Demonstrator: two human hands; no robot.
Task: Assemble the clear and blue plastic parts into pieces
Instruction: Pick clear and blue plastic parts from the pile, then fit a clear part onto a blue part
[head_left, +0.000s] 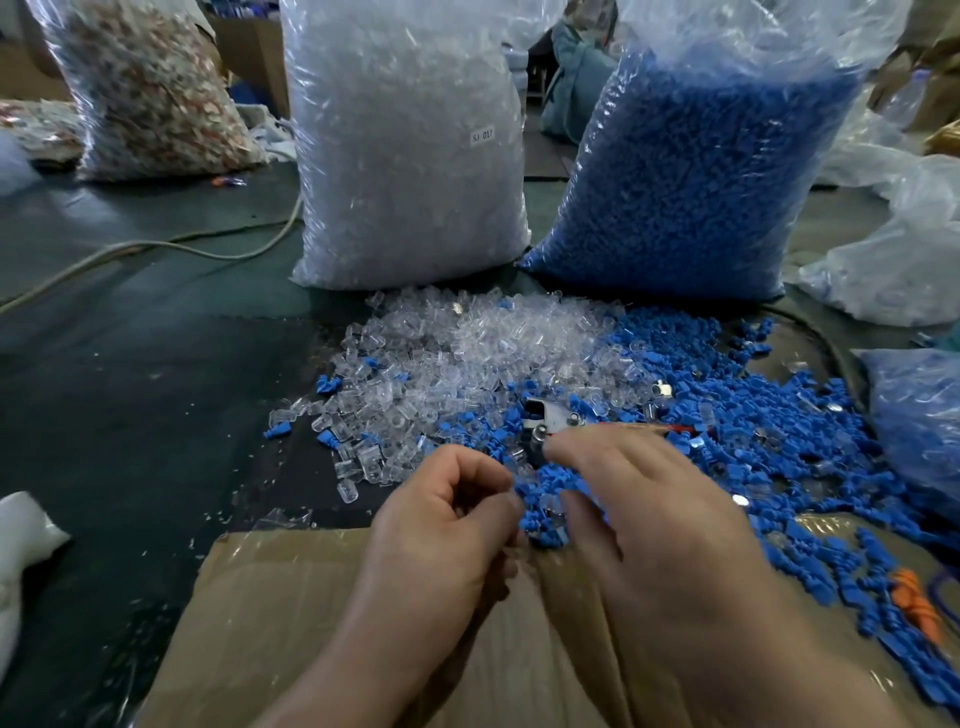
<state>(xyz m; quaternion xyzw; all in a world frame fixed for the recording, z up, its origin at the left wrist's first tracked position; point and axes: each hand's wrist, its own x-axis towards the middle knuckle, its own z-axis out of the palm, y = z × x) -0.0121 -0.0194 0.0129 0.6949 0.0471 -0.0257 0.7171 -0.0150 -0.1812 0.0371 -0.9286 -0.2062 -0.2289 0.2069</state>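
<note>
A heap of clear plastic parts (467, 358) lies on the dark mat, merging on the right into a wide spread of blue plastic parts (737, 410). My left hand (447, 525) hovers at the near edge of the heap with curled fingers. Its thumb and forefinger pinch what looks like a small clear part, mostly hidden. My right hand (644, 514) reaches over the blue parts with fingers spread and lightly bent, fingertips touching the pile. A small white and metal tool (545, 421) sits in the pile just beyond my right fingertips.
Tall bags stand behind the heap: clear parts (410, 156), blue parts (691, 182), and reddish mixed pieces (150, 93) at far left. A flattened cardboard box (311, 623) lies under my forearms. A cable (156, 244) crosses the mat; orange pieces (914, 597) lie at right.
</note>
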